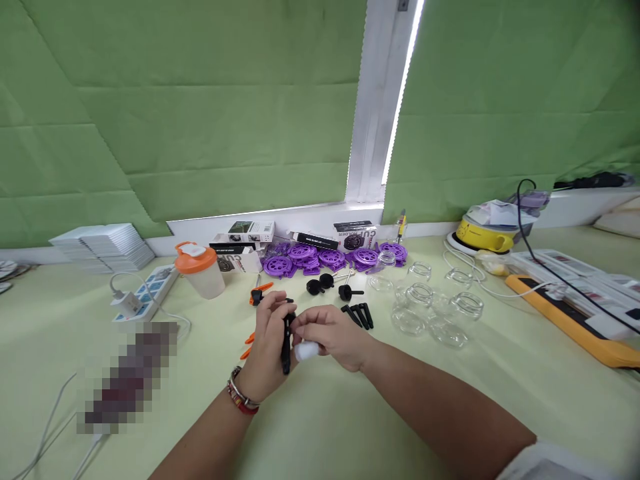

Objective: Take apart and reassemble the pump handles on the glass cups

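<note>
My left hand (pixel 265 353) is closed around a slim black plastic part (pixel 286 357), which stands roughly upright. My right hand (pixel 343 337) meets it from the right, its fingertips pinched against the black part. A small white piece (pixel 307 351) sticks out under the right fingers; its kind is unclear. Just beyond the hands lie several black stick-like parts (pixel 361 316) and black round parts with stems (pixel 345 292). Left of my left hand, orange pieces (pixel 249 339) are partly hidden by it. Purple round slotted parts (pixel 300 253) are heaped farther back.
Several clear rounded containers (pixel 465 305) stand at right. An orange-lidded cup (pixel 203 270), a power strip (pixel 153 290) and stacked white boxes (pixel 107 247) are at left. Printed cartons (pixel 355 235) line the back. A yellow pot (pixel 485 235) and orange-edged case (pixel 565 323) are far right.
</note>
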Demonstrator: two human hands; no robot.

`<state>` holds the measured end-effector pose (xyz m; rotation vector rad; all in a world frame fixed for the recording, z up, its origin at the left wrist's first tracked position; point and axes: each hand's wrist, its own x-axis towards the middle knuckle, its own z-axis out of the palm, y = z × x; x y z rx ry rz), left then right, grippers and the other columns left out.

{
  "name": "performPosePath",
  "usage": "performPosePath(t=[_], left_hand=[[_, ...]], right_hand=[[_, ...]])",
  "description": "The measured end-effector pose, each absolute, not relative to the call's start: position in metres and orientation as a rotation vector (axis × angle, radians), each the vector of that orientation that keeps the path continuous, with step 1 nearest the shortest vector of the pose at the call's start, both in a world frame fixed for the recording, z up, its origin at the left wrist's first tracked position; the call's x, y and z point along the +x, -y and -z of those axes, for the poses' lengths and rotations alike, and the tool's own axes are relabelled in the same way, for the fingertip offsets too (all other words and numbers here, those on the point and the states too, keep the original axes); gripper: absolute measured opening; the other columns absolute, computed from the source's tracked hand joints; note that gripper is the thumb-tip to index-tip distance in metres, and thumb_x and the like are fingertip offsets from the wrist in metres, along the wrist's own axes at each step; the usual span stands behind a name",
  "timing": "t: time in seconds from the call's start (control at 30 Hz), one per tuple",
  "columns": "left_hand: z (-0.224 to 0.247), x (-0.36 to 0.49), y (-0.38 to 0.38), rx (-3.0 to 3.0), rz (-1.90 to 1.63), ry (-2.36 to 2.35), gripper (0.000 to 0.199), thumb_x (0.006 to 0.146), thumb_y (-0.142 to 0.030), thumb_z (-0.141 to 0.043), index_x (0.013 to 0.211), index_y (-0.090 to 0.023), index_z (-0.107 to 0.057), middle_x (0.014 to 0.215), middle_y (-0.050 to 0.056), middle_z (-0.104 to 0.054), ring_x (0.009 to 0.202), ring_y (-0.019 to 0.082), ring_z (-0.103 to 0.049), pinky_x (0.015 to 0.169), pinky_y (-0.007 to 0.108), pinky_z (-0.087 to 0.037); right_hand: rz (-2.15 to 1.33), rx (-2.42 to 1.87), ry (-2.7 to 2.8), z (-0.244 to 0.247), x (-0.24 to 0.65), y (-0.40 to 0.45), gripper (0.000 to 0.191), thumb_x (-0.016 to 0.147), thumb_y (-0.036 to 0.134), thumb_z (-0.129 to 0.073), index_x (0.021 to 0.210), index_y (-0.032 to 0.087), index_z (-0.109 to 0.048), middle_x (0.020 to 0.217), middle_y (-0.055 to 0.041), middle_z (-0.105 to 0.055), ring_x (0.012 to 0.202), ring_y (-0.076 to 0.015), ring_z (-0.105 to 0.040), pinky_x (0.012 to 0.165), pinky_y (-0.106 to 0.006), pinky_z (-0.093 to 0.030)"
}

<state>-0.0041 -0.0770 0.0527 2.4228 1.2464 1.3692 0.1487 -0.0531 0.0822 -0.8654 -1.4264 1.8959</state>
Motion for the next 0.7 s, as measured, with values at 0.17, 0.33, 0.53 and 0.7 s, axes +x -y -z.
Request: performPosePath(t=[0.17, 0.33, 0.53, 0.7], left_hand=[[-0.044, -0.013, 0.065, 2.553, -1.499, -1.223, 0.063, 0.079, -0.009, -0.052, 0.135, -0.026, -0.027, 0.137, 0.017, -0.03, 0.13, 0.03, -0.033, 0.096, 0.051, -0.043], [-0.037, -0.012, 0.065, 2.518, -1.748, -1.033, 0.079, 0.077, -0.025, -0.065, 0.14, -0.034, -0.017, 0.151, 0.012, -0.015, 0.138, 0.031, -0.024, 0.103, 0.053, -0.036], [-0.041, -0.025, 0.057, 2.424, -1.806, -1.234, 0.099, 0.058, -0.046, -0.077, 0.136, -0.03, -0.018, 0.15, 0.014, -0.013, 0.139, 0.037, -0.017, 0.107, 0.052, -0.026], [-0.044, -0.055, 0.039, 1.893, -1.247, -1.94, 0.023, 0.083, -0.028, -0.044, 0.103, -0.02, -0.054, 0.104, 0.01, -0.06, 0.102, 0.026, -0.055, 0.091, 0.039, -0.04]], right_hand=[[-1.877, -0.803, 1.465, -0.082, 0.135, 0.043, 0.027, 0.065, 0.033, -0.075, 0.072, 0.016, -0.054, 0.062, 0.0036, -0.056, 0.057, -0.0084, -0.052, 0.054, -0.022, -0.042], [-2.025, -0.739, 1.374, -0.089, 0.135, 0.05, 0.04, 0.055, 0.031, -0.082, 0.075, 0.017, -0.051, 0.06, 0.0059, -0.055, 0.054, -0.0088, -0.052, 0.053, -0.023, -0.041], [-1.752, -0.78, 1.427, -0.093, 0.133, 0.029, 0.034, 0.062, 0.015, -0.07, 0.089, 0.018, -0.049, 0.07, 0.0035, -0.058, 0.063, -0.0105, -0.054, 0.059, -0.024, -0.042], [-0.867, -1.032, 2.038, -0.071, 0.127, -0.024, 0.03, 0.074, 0.008, -0.054, 0.101, 0.019, -0.053, 0.092, -0.0044, -0.062, 0.082, -0.0169, -0.057, 0.071, -0.029, -0.043]])
